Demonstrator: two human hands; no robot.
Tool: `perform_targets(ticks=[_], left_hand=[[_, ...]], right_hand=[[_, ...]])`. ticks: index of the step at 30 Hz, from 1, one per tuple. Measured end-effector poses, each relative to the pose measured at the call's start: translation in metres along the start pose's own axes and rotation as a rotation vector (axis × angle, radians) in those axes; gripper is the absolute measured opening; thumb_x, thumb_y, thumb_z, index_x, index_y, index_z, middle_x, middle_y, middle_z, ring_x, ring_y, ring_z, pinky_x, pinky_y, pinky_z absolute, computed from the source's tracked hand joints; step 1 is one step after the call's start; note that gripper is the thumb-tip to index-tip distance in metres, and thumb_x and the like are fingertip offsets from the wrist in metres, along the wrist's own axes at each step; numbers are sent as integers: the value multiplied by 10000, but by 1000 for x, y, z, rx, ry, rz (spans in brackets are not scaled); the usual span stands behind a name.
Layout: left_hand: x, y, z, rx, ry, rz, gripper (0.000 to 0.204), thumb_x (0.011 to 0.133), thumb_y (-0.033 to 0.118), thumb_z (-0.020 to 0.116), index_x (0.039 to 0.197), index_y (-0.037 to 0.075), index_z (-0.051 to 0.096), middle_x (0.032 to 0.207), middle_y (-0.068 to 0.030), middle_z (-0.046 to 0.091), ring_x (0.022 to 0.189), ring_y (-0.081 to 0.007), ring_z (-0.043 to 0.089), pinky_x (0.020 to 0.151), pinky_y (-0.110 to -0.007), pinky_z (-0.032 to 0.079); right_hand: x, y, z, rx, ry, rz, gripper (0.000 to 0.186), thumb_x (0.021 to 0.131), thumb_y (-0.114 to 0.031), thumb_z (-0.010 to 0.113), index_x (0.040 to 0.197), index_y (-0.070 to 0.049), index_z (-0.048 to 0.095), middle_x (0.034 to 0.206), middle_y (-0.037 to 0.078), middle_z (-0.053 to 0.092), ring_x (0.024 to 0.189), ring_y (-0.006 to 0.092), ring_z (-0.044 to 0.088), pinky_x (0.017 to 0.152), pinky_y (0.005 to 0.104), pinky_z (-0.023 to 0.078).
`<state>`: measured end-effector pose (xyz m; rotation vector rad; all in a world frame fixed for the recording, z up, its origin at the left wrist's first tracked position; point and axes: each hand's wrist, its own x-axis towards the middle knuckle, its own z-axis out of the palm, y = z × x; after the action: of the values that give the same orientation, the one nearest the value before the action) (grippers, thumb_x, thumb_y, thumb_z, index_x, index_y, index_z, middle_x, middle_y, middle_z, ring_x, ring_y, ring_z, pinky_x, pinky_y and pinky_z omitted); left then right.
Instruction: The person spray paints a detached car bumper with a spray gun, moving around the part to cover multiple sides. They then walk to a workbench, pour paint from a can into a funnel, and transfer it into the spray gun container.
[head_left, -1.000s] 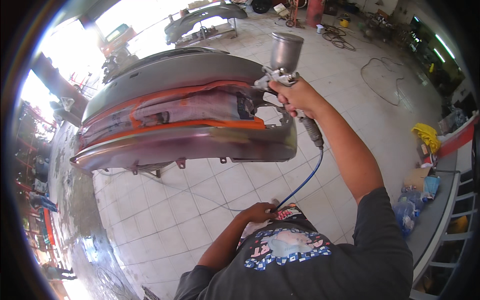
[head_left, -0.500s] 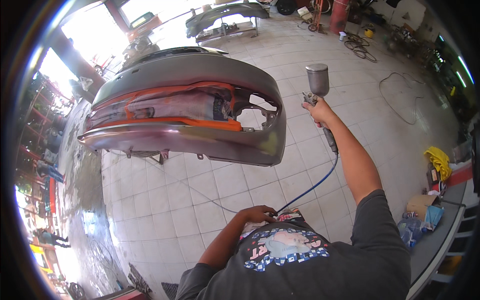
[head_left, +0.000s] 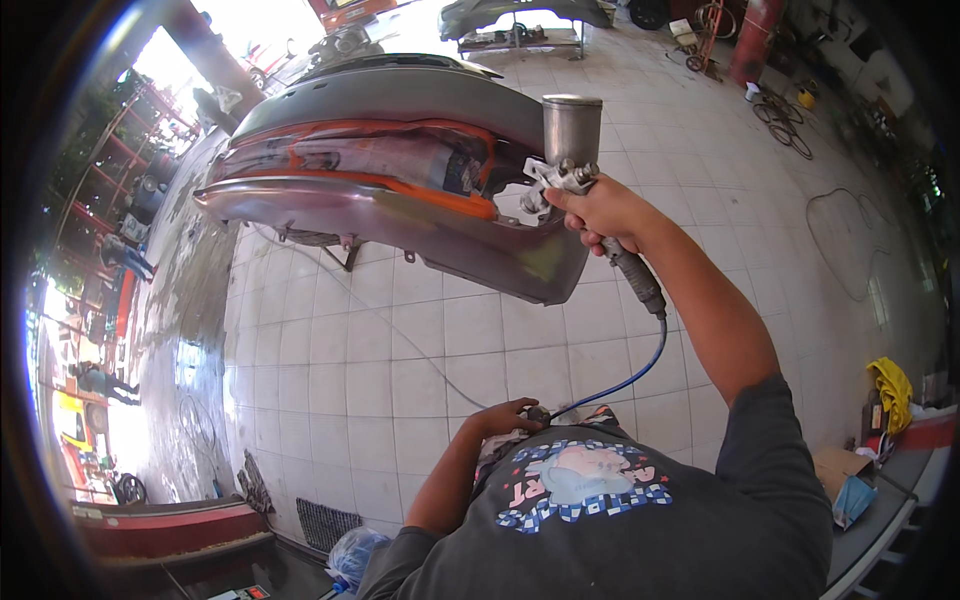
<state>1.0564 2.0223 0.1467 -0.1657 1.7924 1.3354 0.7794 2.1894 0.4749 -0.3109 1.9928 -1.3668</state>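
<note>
My right hand point(head_left: 610, 210) grips a metal spray gun point(head_left: 572, 130) with an upright cup, held in front of the right end of a grey car bumper point(head_left: 500, 250). Masking paper point(head_left: 370, 155) edged with orange tape point(head_left: 465, 205) covers the bumper's middle opening; the lower part shows pinkish and yellowish patches. A blue hose point(head_left: 625, 383) runs down from the gun handle to my waist, where my left hand point(head_left: 508, 416) is closed on it at a dark fitting, partly hidden by its fingers.
Another bumper point(head_left: 525, 15) rests on a stand behind. Tiled floor holds coiled cables point(head_left: 782, 120) and loose hose. At right are yellow cloth point(head_left: 890, 390) and a cardboard box point(head_left: 835, 470); at lower left, a red ledge point(head_left: 150, 530). Two people point(head_left: 125, 255) point(head_left: 105, 383) stand at far left.
My view has turned, bringing the lower-left ledge into sight. The gun moved rightward away from the bumper, then back leftward in front of its right end. My left hand stays at my waist.
</note>
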Motion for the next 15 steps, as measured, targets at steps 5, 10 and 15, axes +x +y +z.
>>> perform_targets(ticks=[5, 10, 15], left_hand=[[-19, -24, 0, -53, 68, 86, 832, 855, 461, 798, 1517, 62, 490, 1466, -188, 585, 1359, -320, 543, 1158, -391, 392], [-61, -18, -12, -74, 152, 33, 766, 870, 442, 788, 1489, 73, 528, 1420, -186, 621, 1317, -299, 577, 1134, -391, 413], [-77, -81, -11, 56, 298, -54, 775, 834, 487, 800, 1447, 72, 569, 1382, -187, 649, 1289, -322, 601, 1106, -405, 443]], right_hand=[[12, -59, 50, 41, -79, -151, 256, 1039, -347, 640, 1014, -104, 564, 697, -27, 497, 472, 48, 427, 402, 291, 442], [27, -101, 91, 151, -29, -268, 274, 1025, -343, 662, 1070, -79, 607, 735, 4, 538, 494, 70, 455, 421, 306, 453], [5, -105, 120, 219, -36, -337, 268, 1013, -310, 671, 1067, -52, 622, 722, 17, 558, 504, 98, 501, 440, 319, 450]])
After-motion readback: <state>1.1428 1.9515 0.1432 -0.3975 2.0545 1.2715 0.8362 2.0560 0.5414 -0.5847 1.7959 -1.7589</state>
